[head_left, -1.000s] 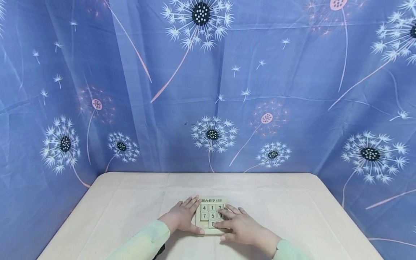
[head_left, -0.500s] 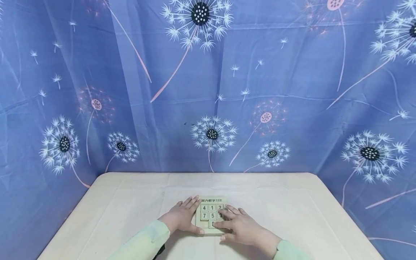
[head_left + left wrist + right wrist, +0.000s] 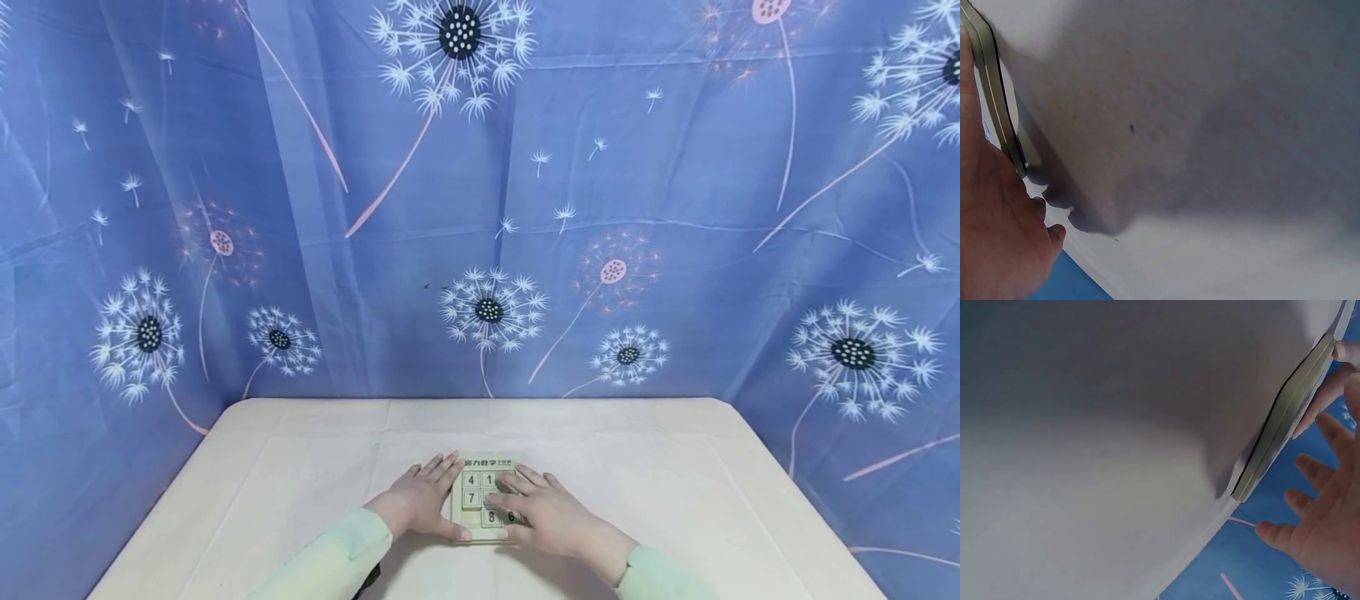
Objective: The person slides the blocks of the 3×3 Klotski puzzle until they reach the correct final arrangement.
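In the head view a pale green number-tile board lies flat on the table, between both hands. Tiles 4, 1, 7, 8 and 6 show; a tile-sized gap sits at its lower left. My left hand lies along the board's left edge, straight fingers at the upper corner and thumb on the lower corner. Spread over the board's right side is my right hand, its fingertips on the middle and upper right tiles, covering them. Its thumb is near the tile 6. The right wrist view shows the board's edge beside spread fingers.
A cream-covered table surrounds the board. Behind and at both sides hangs a blue curtain printed with dandelions. Something dark shows under the left sleeve.
My right hand has shifted slightly left and up over the board, uncovering tiles 8 and 6 and covering 5, 2 and 3. The left hand keeps its place.
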The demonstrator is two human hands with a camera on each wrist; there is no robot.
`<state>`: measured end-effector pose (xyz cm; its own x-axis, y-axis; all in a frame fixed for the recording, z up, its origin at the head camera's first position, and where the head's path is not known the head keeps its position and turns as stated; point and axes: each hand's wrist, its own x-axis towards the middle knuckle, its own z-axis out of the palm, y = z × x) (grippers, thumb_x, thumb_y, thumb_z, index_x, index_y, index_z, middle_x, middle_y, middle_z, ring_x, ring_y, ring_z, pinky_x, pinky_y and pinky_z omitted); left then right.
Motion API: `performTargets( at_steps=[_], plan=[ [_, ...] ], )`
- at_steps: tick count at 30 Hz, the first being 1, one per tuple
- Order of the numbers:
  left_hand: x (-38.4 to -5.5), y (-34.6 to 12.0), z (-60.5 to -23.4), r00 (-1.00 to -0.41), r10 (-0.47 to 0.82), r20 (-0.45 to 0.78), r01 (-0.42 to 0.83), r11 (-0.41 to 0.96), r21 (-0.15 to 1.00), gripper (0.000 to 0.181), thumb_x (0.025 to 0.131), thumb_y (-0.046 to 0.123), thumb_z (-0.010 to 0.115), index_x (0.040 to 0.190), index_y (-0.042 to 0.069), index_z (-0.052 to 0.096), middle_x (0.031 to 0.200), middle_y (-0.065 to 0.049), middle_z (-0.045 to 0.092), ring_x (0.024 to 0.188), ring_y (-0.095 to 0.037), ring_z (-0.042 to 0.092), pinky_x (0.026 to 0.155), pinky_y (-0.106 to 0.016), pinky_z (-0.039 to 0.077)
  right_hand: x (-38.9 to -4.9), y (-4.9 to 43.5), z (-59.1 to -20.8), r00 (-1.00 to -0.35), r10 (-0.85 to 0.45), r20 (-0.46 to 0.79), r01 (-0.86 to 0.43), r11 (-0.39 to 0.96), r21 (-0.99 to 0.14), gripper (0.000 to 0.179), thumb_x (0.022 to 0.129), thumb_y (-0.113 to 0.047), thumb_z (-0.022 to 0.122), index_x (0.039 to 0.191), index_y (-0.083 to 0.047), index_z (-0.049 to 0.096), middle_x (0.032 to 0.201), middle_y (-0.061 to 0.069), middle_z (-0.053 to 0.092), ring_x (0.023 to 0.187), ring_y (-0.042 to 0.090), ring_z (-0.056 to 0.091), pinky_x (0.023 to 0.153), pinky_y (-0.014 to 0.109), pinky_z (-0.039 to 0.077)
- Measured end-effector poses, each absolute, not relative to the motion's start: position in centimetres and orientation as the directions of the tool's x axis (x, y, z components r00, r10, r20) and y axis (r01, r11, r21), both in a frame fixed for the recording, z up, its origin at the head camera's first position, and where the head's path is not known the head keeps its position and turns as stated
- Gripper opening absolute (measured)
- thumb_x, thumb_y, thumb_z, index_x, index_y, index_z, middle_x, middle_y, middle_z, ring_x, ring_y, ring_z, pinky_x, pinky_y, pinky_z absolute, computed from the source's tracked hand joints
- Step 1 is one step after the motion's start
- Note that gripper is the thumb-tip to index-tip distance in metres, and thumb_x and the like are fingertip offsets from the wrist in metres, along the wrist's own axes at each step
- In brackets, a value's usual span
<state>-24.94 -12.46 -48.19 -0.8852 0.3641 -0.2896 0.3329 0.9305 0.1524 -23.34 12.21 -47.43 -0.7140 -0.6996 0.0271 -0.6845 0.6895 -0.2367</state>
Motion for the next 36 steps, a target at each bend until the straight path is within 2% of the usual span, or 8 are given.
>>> performTargets(
  at_steps=[9,21,36],
  plan=[
    [-24.9,-12.6,-48.0,-0.886,0.37,-0.279,0.333,0.927,0.174,0.112,0.079,0.071,0.074,0.162,0.011,0.029,0.173,-0.005,0.024,0.16,-0.028,0.026,0.13,-0.052,0.029,-24.2,11.3,-47.6,-0.711,-0.702,0.03,-0.688,0.687,-0.231,0.055,0.097,-0.05,0.063,0.144,-0.022,0.06,0.157,0.012,0.05,0.149,0.044,0.041,0.111,0.076,0.04],
    [-25.1,-12.5,-48.1,-0.883,0.371,-0.287,0.34,0.928,0.153,0.113,0.079,0.074,0.072,0.162,0.012,0.028,0.173,-0.004,0.024,0.16,-0.028,0.026,0.13,-0.05,0.028,-24.4,10.2,-47.9,-0.734,-0.679,-0.019,-0.665,0.725,-0.179,0.057,0.096,-0.055,0.062,0.146,-0.028,0.058,0.159,0.009,0.049,0.15,0.04,0.041,0.114,0.072,0.04],
    [-24.9,-12.6,-48.2,-0.881,0.389,-0.268,0.368,0.921,0.129,0.113,0.078,0.076,0.071,0.162,0.012,0.03,0.172,-0.005,0.025,0.16,-0.028,0.025,0.13,-0.051,0.029,-24.0,10.1,-48.0,-0.739,-0.674,-0.02,-0.659,0.729,-0.186,0.053,0.095,-0.054,0.063,0.141,-0.028,0.063,0.158,0.009,0.051,0.149,0.041,0.042,0.114,0.073,0.04]
  ],
)
